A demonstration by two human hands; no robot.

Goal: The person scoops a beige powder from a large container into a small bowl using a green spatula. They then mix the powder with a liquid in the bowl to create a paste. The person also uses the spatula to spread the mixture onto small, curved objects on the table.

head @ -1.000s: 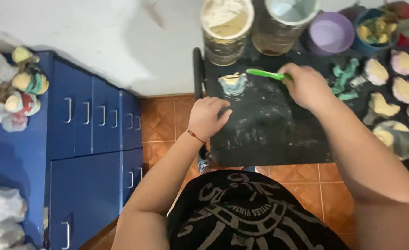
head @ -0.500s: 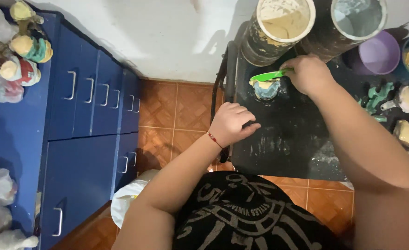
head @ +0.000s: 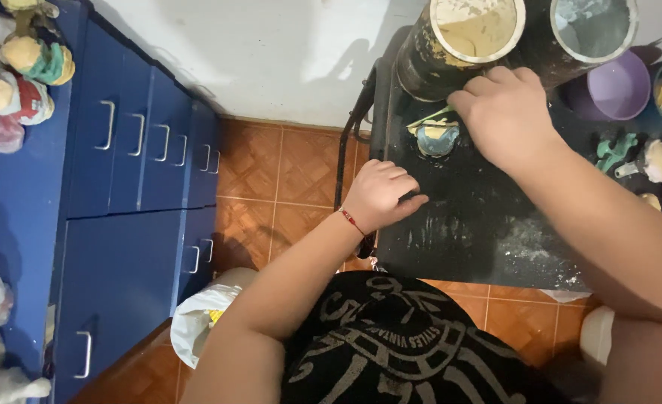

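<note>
The person is standing at a black, dust-streaked counter (head: 495, 232) and looking straight down at it. The left hand (head: 379, 196) is resting on the counter's edge at about 9 o'clock of the work surface, its fingers loosely curled and pressed together, gripping nothing that shows; a thin red bracelet (head: 351, 221) is circling its wrist. The right hand (head: 507, 112) is reaching toward 12 o'clock, knuckles up and fingers bunched downward; whether it is pinching anything underneath, I cannot tell, because the back of the hand is hiding the fingertips.

Just at 9 o'clock of the right hand, a small round figurine (head: 436, 138) painted blue and cream is sitting on the counter, and a green strip (head: 429, 118), seemingly a brush or tool handle, is poking out above it toward the right hand. At 12 o'clock of the figurine, a tall bucket of beige paste (head: 474, 30) is standing, and beside it at 3 o'clock a second bucket with greyish contents (head: 593, 26). A purple bowl (head: 619, 86) is sitting at 3 o'clock of the right hand, with a green cactus-shaped piece (head: 615, 152) and pale moulded pieces (head: 656, 159) lying further along.

At 9 o'clock of the whole scene, a blue cabinet (head: 136, 164) with metal handles is carrying painted figures (head: 35, 63) on its top.
</note>
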